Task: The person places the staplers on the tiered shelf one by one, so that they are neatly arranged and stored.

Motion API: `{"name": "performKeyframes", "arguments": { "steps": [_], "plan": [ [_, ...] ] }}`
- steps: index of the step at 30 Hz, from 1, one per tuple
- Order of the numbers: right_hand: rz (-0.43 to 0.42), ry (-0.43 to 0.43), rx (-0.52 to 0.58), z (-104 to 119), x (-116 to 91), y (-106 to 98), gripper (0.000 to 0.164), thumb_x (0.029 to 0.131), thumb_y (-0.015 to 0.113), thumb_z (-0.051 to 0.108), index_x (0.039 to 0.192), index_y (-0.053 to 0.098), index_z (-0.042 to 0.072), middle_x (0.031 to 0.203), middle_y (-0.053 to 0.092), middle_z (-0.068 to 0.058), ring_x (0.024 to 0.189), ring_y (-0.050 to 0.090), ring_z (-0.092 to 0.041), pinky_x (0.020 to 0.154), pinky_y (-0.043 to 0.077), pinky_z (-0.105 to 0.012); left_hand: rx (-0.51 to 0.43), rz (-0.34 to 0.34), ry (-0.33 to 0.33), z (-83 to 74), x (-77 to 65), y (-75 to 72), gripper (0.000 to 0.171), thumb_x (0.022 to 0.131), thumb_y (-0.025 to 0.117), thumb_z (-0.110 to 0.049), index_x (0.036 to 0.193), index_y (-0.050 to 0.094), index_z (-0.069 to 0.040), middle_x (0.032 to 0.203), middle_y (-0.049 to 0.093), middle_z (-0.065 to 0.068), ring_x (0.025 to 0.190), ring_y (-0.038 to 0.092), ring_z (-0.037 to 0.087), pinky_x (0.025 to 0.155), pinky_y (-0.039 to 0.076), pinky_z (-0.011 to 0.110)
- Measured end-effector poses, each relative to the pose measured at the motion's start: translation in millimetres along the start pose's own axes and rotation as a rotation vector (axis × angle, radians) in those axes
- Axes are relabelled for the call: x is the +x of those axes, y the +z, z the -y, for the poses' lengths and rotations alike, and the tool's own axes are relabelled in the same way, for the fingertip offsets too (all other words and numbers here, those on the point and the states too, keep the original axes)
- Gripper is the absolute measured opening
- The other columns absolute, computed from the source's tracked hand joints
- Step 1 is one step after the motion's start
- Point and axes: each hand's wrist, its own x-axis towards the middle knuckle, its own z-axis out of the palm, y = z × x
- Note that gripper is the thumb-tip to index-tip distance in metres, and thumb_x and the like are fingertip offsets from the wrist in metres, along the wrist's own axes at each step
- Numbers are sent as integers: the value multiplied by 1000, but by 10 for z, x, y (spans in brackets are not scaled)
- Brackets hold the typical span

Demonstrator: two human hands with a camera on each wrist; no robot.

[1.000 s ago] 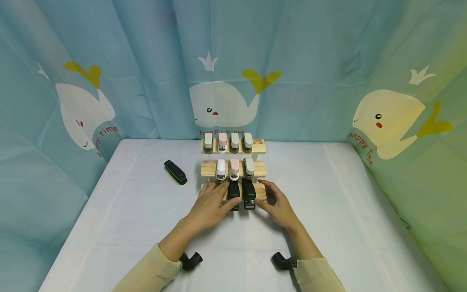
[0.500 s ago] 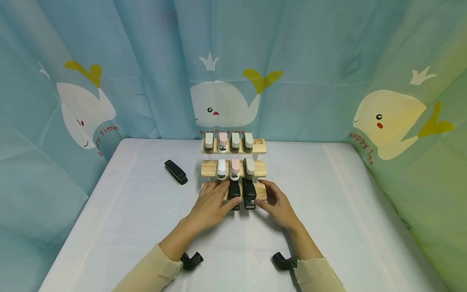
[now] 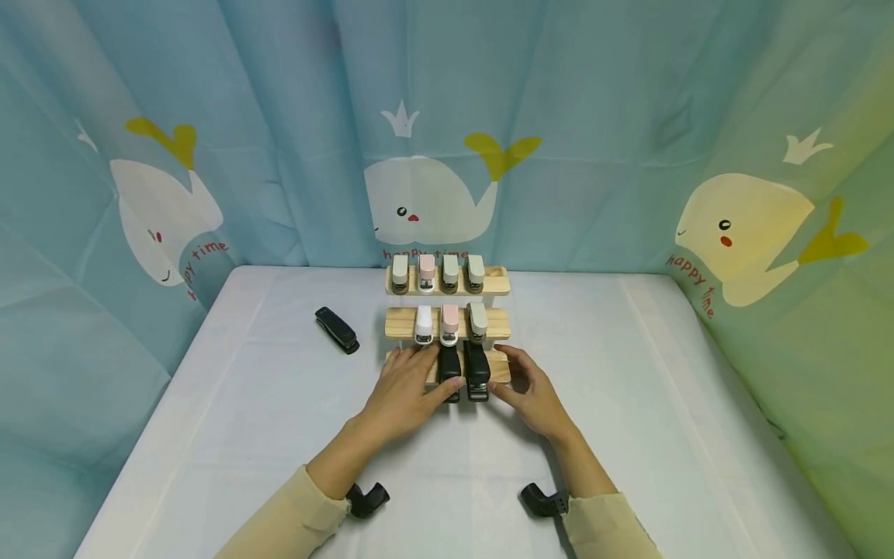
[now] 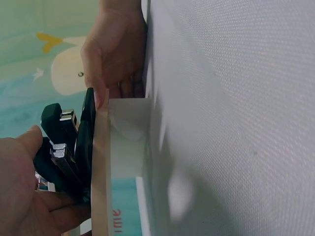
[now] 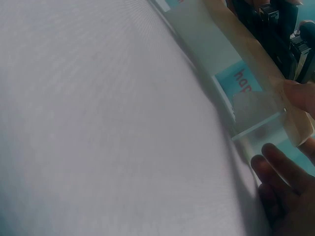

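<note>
Two black staplers stand side by side on the lowest shelf of a three-tier wooden rack [image 3: 499,365]. My left hand [image 3: 401,392] holds the left stapler [image 3: 450,363], thumb at its front end and fingers along its far side. The right stapler [image 3: 478,361] stands just beside it. In the left wrist view both staplers' metal front ends show above the wooden shelf [image 4: 101,162]. My right hand [image 3: 536,400] grips the right end of that shelf. In the right wrist view its thumb [image 5: 301,96] presses the wood, with the other fingers beside the clear side support [image 5: 261,118].
Smaller white, pink and grey staplers fill much of the middle shelf [image 3: 398,322] and top shelf [image 3: 499,281]. Another black stapler [image 3: 337,330] lies on the white table [image 3: 279,435], left of the rack. A blue whale-print curtain [image 3: 594,116] closes off the back and sides.
</note>
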Motion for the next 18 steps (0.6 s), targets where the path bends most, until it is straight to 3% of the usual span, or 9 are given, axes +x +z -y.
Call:
{"name": "performKeyframes", "arguments": {
  "steps": [18],
  "plan": [
    [-7, 8, -13, -11, -15, 3, 65, 92, 78, 17, 151, 50, 15, 126, 66, -13, 110, 62, -18, 97, 50, -32, -8, 9, 6, 23, -67, -29, 81, 101, 54, -63, 159, 40, -8, 162, 46, 12, 155, 32, 38, 130, 15, 58]
  ]
}}
